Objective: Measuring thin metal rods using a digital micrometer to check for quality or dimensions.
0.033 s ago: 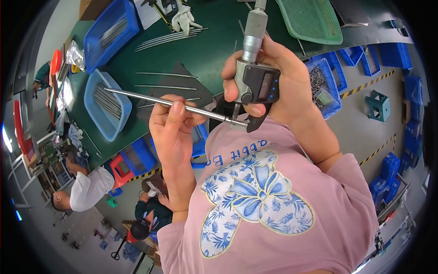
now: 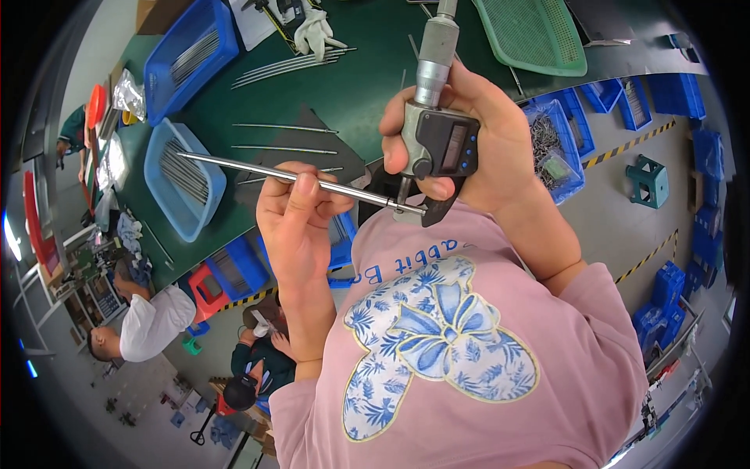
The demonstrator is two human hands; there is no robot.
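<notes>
My left hand [image 2: 301, 207] pinches a thin metal rod [image 2: 250, 166] between thumb and fingers. The rod slants from upper left down to the right, and its stepped right end lies in the jaw of a digital micrometer [image 2: 428, 129]. Wrapped round the micrometer's body is my right hand [image 2: 500, 129], with the display and blue buttons facing up. The rod's tip sits by the spindle; whether both measuring faces touch it I cannot tell. Left of my hands, several similar rods [image 2: 285, 149] lie on a dark grey cloth [image 2: 348, 156] on the green table.
Two blue trays of rods [image 2: 150, 86] [image 2: 215, 211] stand at the left. White gloves [image 2: 314, 31] and more rods are at the back, a green basket [image 2: 578, 59] at the back right. Blue bins [image 2: 574, 184] and a green stool [image 2: 647, 181] are at the right. Two people sit at lower left.
</notes>
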